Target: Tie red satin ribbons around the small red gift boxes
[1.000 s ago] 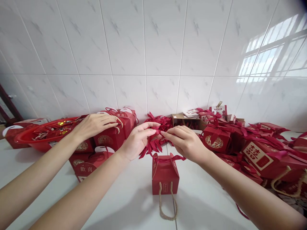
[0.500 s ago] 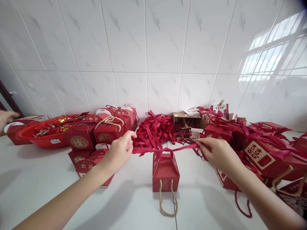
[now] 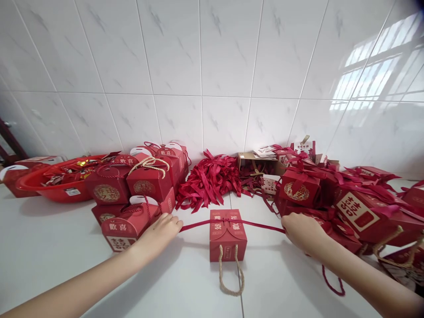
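Observation:
A small red gift box (image 3: 228,248) with a tan rope handle (image 3: 232,292) stands on the white table in front of me. Its two top flaps lie folded down, meeting in the middle. Across them runs a dark red ribbon (image 3: 261,225), pulled taut to both sides and crossed or knotted at the box's centre. My left hand (image 3: 165,230) is closed on the ribbon's left end, beside a stack of red boxes. My right hand (image 3: 300,230) is closed on its right end, close to the pile of finished-looking boxes with ribbons. The fingertips of both hands are partly hidden.
Loose red ribbons (image 3: 212,179) lie heaped against the tiled wall. Right of them is an open cardboard box (image 3: 247,158) with cards. Ribboned red boxes (image 3: 361,212) fill the right side. At left stand stacked boxes (image 3: 114,190) and a red basin (image 3: 59,194) of wrapped sweets.
Both hands have drawn the ribbon outward and down, tightening it. The box's top flaps have gone from raised to flat. A person's hand at the far left has left the view.

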`<state>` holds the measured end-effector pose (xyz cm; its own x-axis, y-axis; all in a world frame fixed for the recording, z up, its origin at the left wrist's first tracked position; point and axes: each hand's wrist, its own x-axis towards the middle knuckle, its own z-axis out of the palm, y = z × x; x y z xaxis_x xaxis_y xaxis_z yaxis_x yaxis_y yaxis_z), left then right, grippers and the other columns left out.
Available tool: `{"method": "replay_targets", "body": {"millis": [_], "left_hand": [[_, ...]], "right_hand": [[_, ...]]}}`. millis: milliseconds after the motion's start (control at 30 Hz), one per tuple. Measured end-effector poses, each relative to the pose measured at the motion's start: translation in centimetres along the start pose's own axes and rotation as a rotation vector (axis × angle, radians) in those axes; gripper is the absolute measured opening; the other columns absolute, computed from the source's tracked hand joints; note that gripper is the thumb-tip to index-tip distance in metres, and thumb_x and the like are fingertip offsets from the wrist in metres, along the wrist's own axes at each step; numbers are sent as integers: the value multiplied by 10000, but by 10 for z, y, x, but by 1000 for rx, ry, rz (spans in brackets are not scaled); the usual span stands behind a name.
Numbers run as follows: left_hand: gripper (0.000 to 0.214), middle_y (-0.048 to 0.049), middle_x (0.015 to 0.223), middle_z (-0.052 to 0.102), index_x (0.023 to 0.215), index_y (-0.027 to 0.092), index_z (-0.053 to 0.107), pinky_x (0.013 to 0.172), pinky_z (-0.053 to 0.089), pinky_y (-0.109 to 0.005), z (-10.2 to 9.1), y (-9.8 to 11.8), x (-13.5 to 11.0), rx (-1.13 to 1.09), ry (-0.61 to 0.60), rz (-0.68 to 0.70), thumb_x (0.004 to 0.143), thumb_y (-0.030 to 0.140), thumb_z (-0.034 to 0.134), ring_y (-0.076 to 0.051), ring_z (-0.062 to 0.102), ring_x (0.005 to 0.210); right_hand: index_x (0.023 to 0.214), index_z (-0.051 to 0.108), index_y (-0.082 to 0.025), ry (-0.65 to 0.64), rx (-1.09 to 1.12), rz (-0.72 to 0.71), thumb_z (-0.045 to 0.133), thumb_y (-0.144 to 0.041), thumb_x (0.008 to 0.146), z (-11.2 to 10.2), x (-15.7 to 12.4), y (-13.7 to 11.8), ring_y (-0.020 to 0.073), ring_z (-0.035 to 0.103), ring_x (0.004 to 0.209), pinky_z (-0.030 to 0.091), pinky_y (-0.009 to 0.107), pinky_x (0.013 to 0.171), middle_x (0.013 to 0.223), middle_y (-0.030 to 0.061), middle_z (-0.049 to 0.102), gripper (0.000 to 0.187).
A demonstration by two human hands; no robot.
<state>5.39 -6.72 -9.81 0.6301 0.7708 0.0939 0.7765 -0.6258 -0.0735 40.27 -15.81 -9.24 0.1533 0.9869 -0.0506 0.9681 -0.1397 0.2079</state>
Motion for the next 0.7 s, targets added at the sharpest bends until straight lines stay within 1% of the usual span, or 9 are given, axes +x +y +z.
{"method": "replay_targets", "body": {"millis": [133,233,300,367,400,433,500,600,700], "left_hand": [[312,-90,823,622,744,158,596,735,396,-321,12,-4,1,-11,21,11,748,-44,359,-227,529,827],[311,-73,797,610,719,171,582,711,390,-315,14,-5,1,-20,39,19,721,-55,367,-219,531,790],[327,-77,793,591,711,172,566,707,384,-334,11,-2,2,35,103,16,723,-59,335,-223,522,760],[290,-85,792,564,713,175,541,727,379,-365,6,6,5,58,224,17,774,-7,324,-237,509,759],[246,-84,797,550,721,179,524,741,379,-375,4,12,8,18,287,19,811,50,335,-242,503,771],[189,-75,798,536,730,187,502,749,381,-376,2,18,12,-67,334,19,843,130,362,-240,498,780],[144,-40,799,506,750,204,446,733,395,-349,2,33,20,-346,362,-15,863,289,419,-212,489,763],[276,20,731,455,740,219,366,655,400,-304,7,55,34,-805,251,-145,825,449,492,-168,476,682],[378,42,726,446,740,224,317,663,408,-291,15,71,43,-1068,165,-181,749,471,603,-154,486,694]], "right_hand": [[830,695,-95,-21,-5,-27,392,80,738,4,-1,-4,321,665,793,434,338,586,813,182,680,361],[840,694,-107,-28,-6,-27,424,48,759,3,-3,-3,305,656,811,439,339,614,836,162,678,322],[919,684,-132,33,31,-35,464,-57,818,-1,-5,-1,299,639,856,445,346,648,917,151,664,253],[1022,650,-161,168,150,-72,448,-208,890,-6,-6,-4,280,616,905,447,339,681,1011,141,635,246],[1052,631,-175,237,238,-105,408,-276,919,-9,-6,-7,263,608,918,446,330,694,1042,133,622,279],[1051,620,-185,286,333,-142,358,-326,941,-11,-6,-12,243,606,911,443,316,700,1041,122,618,318],[956,614,-190,305,484,-209,263,-369,964,-15,-5,-26,206,609,845,428,292,695,945,91,630,394],[784,554,-190,268,591,-244,225,-389,965,-14,-1,-50,184,582,706,388,278,630,775,58,610,426],[721,470,-195,249,750,-260,361,-450,915,-5,9,-67,164,527,639,356,266,586,717,31,580,339]]}}
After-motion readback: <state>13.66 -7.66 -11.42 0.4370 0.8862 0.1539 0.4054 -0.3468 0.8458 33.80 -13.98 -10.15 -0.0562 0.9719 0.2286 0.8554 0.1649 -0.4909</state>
